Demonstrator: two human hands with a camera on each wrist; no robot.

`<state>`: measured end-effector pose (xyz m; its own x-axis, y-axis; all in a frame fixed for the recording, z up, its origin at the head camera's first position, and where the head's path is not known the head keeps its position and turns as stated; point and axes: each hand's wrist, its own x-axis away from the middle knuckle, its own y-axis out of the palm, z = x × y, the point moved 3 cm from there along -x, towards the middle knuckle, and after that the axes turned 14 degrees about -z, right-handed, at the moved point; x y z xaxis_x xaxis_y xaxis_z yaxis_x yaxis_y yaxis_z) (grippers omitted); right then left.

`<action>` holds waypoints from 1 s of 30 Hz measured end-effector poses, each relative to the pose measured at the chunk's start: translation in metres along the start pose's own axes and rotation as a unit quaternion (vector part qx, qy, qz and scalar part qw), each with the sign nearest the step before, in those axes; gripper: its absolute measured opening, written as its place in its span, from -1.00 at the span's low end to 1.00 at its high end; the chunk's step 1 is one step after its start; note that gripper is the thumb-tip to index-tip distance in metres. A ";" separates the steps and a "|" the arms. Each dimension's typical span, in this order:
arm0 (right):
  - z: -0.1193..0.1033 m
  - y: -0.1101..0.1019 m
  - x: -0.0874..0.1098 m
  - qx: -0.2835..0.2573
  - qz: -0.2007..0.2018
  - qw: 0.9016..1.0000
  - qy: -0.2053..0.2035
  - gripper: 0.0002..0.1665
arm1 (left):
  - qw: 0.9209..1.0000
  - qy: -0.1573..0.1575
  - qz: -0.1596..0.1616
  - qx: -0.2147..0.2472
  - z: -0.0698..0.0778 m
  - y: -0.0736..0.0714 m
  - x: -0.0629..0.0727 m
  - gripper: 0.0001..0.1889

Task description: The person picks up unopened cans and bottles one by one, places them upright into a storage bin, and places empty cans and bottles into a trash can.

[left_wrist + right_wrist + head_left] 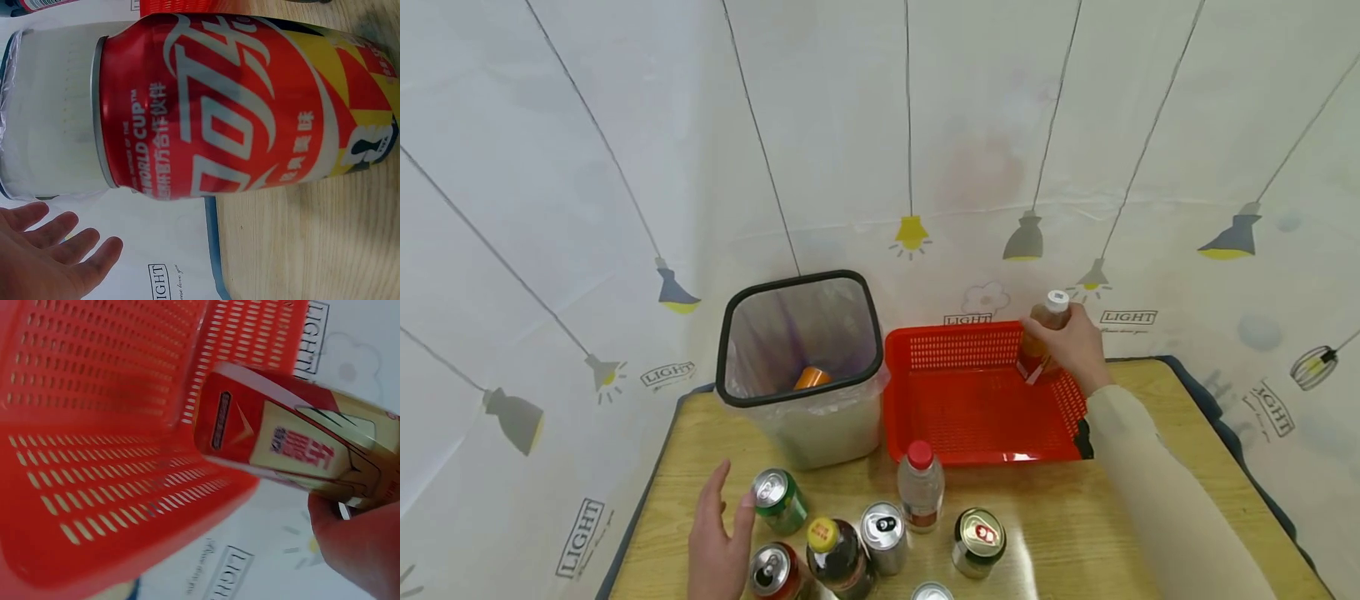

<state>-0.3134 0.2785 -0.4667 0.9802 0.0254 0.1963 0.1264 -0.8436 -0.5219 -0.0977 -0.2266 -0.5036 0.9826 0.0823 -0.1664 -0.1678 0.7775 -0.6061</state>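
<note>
My right hand [1078, 348] grips a white-capped plastic bottle [1034, 348] with a red and cream label at the far right corner of the red basket [985, 408]. In the right wrist view the bottle [300, 437] is tilted and its base reaches over the basket's rim [56, 575]. My left hand [718, 542] holds nothing, its fingers spread beside a green can [782, 503] and a red cola can [775, 573]. The red can [237, 106] fills much of the left wrist view, apart from the left hand [56, 256].
A lined bin [827, 429] with an orange item [812, 378] inside stands left of the basket. Nearer me are a dark yellow-capped bottle [841, 562], a silver can [884, 537], a clear red-capped bottle [921, 487], a gold-topped can [978, 542] and another can top [932, 592].
</note>
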 end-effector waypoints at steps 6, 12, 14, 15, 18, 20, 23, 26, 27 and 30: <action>0.009 0.009 -0.007 -0.005 -0.024 0.999 0.029 0.09 | 1.000 0.002 -0.003 0.000 -0.001 -0.002 0.003 -0.43; 0.016 0.017 -0.016 0.003 -0.037 0.999 0.038 0.06 | 1.000 -0.001 -0.008 0.001 0.000 -0.002 0.006 -0.43; 0.020 0.019 -0.017 0.001 -0.032 0.999 0.043 0.06 | 1.000 -0.006 -0.012 0.002 0.000 -0.002 0.007 -0.43; 0.022 0.019 -0.018 -0.001 -0.030 0.998 0.047 0.05 | 1.000 -0.008 -0.015 0.002 0.000 -0.002 0.007 -0.42; 0.026 0.021 -0.019 -0.006 -0.026 0.998 0.052 0.07 | 1.000 -0.014 -0.018 0.004 -0.003 -0.001 0.008 -0.42; 0.028 0.023 -0.021 -0.011 -0.028 0.998 0.053 0.07 | 1.000 -0.013 -0.017 0.002 -0.005 -0.001 0.009 -0.42; 0.032 0.022 -0.023 -0.005 -0.043 0.998 0.055 0.07 | 1.000 -0.001 -0.013 0.002 -0.005 0.000 0.010 -0.43; 0.035 0.021 -0.026 0.012 -0.062 0.997 0.047 0.04 | 1.000 0.010 -0.008 0.002 -0.004 0.000 0.011 -0.44; 0.035 0.020 -0.027 0.018 -0.067 0.997 0.043 0.04 | 1.000 0.012 -0.008 0.002 -0.004 0.001 0.011 -0.44; 0.037 0.020 -0.030 0.031 -0.080 0.996 0.028 0.02 | 1.000 0.011 -0.008 0.002 -0.003 0.001 0.011 -0.44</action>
<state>-0.3350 0.2804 -0.5135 0.9371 0.1253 0.3258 0.2906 -0.7969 -0.5297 -0.0871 -0.2265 -0.5083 0.9830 0.0563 -0.1748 -0.1524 0.7810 -0.6057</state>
